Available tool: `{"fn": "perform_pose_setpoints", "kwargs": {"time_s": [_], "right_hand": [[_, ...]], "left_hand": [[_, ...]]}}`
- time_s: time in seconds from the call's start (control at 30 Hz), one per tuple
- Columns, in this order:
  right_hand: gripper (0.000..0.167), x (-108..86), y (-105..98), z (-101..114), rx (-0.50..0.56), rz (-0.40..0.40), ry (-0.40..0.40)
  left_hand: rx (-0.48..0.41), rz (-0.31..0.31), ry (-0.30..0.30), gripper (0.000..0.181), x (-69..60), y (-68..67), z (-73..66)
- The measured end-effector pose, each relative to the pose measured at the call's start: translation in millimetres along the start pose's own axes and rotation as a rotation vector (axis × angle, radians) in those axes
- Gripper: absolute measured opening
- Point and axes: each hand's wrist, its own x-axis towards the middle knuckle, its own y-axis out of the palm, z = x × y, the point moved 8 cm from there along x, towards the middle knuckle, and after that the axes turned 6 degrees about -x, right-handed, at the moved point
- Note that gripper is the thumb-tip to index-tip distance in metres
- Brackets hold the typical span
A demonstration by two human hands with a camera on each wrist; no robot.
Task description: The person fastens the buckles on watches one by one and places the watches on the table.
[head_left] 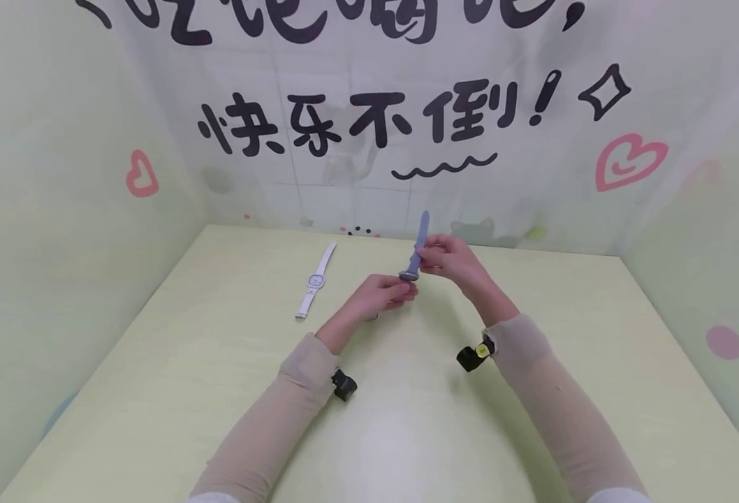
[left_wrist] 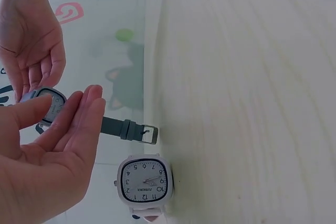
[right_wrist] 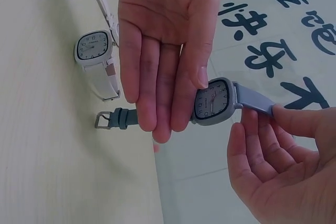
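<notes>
Between my two hands is a blue-grey wristwatch (head_left: 421, 234) with a squarish case, held above the table. My left hand (head_left: 376, 297) pinches it by the case, thumb at the dial's edge; the buckle end (right_wrist: 123, 118) of its strap sticks out past the fingers. The other strap half is gripped by my right hand (head_left: 450, 262) between thumb and fingers. On the table, left of my hands, lies a white watch (head_left: 316, 281) stretched out flat. A second white watch (left_wrist: 145, 180) is below my left hand, mostly hidden from the head view.
The pale table (head_left: 231, 391) runs back to a printed curtain (head_left: 357, 195) with dark lettering and hearts, which also closes off both sides. Small black cameras (head_left: 344, 384) are strapped to both wrists over the beige sleeves (head_left: 262, 426).
</notes>
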Motion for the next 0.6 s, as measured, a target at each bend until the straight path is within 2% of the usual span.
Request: {"fn": "perform_pose_setpoints", "kwargs": {"time_s": [0.37,0.6], "right_hand": [[0.024,-4.6,1.6,5.5,0.039,0.03,-0.043],[0.025,-8.2,3.3,5.5,0.046,0.035,-0.063]], "left_hand": [[-0.24,-0.054,-0.035,0.037,2.0,-7.0,4.2],[-0.521,-0.095,-0.062,0.038,-0.5,-8.2,4.7]]}}
